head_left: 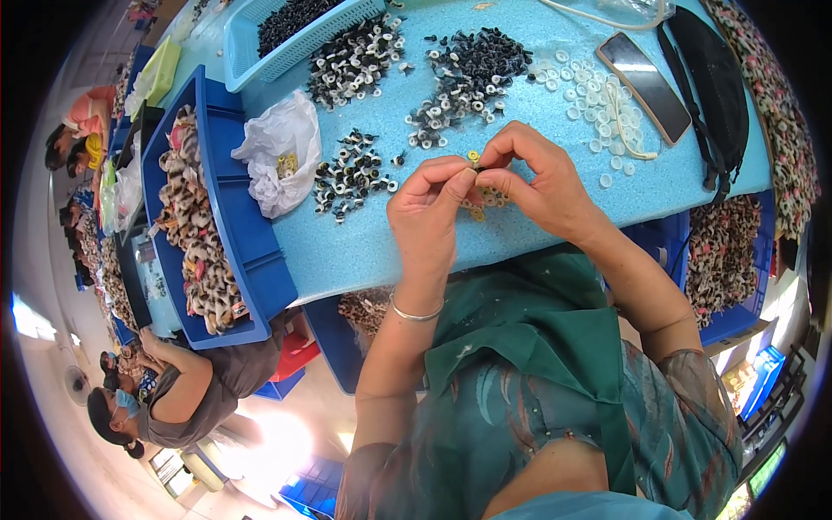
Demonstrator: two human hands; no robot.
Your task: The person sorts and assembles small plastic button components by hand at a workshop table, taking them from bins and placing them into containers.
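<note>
My left hand [426,208] and my right hand [542,178] meet over the front part of the table, thumbs and forefingers pinched together. Between their fingertips sits a small yellow disc-shaped piece [473,156], with something dark just under it that is mostly hidden. Several yellow pieces [492,198] lie on the table beneath my hands, partly covered by them. Left of my left hand is a small pile of black pegs with white washers [349,178]. Beyond it, a crumpled white plastic bag [282,143] holds more yellow pieces.
Larger piles of black pegs [485,65] and white-ringed pegs [355,65] lie at the back, near a light-blue basket [244,43]. Clear washers [598,104], a phone [646,87] and a black pouch [715,91] lie right. A blue bin [251,247] of patterned plush pieces stands left; a co-worker sits beyond.
</note>
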